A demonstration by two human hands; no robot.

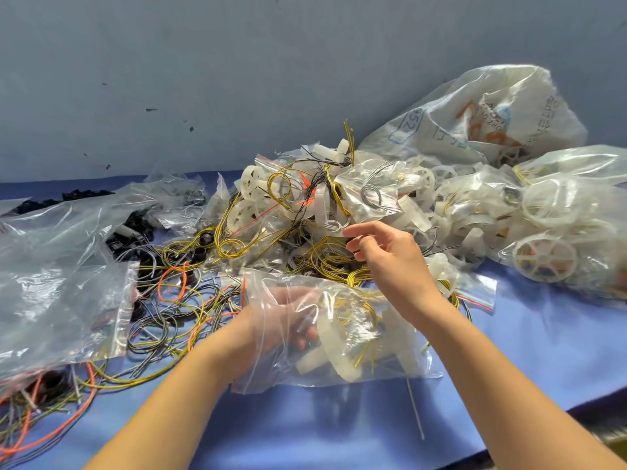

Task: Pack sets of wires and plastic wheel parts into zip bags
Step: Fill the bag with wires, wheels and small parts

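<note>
Near the front edge of the tabletop (339, 432), about midway along it, lies the one zip bag (400, 364) being filled. Its red-striped mouth faces left. The left hand (288, 317) shows through the clear plastic, fingers curled and gripping the bag at that mouth, probably to keep it open and steady for the next piece. Inside are white wheel parts (339, 354) and a loop of yellow wire (368, 312). I make out at least two wheel parts, but overlapping plastic stops a firmer count.

The right hand (390, 256) hovers just behind the bag over the loose pile of wires (325, 259), fingers loosely bent and grasping nothing, seemingly about to pick from the heap. The strands there are far too tangled to count.

Further back the pile holds loose wheels (251, 184) and small bags. Toward the right edge sit several filled bags (543, 232), apparently finished sets kept apart, with one large printed sack (475, 113) behind them. Along the left edge lie empty bags (61, 283), black parts (132, 232) and an orange wire (176, 276).
</note>
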